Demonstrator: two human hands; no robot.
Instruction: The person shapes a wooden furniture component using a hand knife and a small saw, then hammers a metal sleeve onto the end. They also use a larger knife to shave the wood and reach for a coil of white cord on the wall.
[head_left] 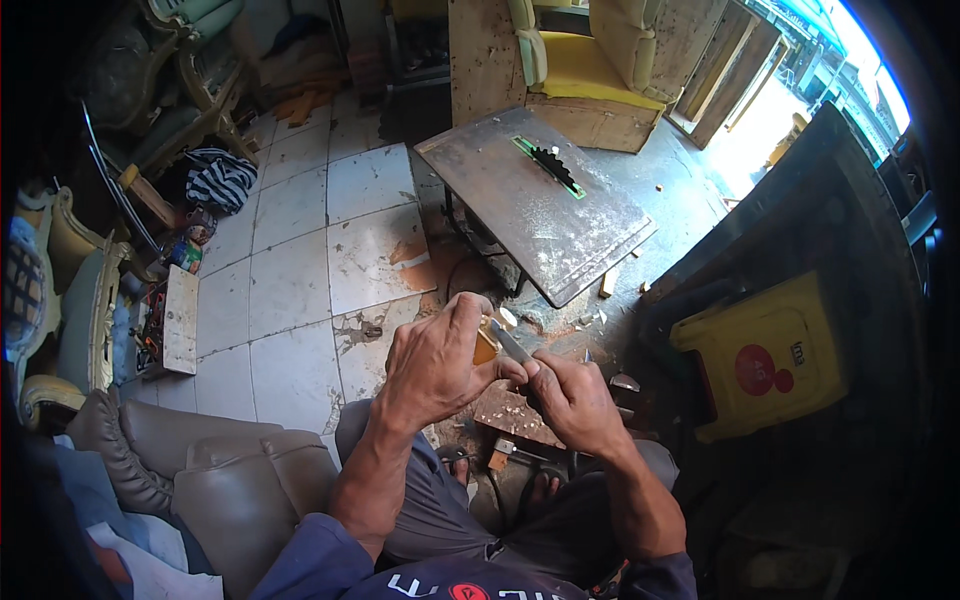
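Note:
My left hand [432, 362] is closed around a small yellowish piece [485, 346], mostly hidden by the fingers, that looks like wood. In my right hand [580, 402] is a knife [511, 343] with a short grey blade; its handle is hidden in the fist. The blade slants up and left against the yellowish piece, and my left thumb reaches the blade's base. Just past the tip shows a small pale disc [508, 318]; whether it belongs to the held piece, I cannot tell. Below the hands lies a board [518, 414] strewn with light shavings.
Ahead stands a table saw [500, 190] with its dark toothed blade [552, 165] sticking up. A yellow-seated armchair [580, 68] is behind it. A yellow plastic stool [765, 355] is at right, brown cushions [240, 470] at left, and a tool box [180, 320] farther left.

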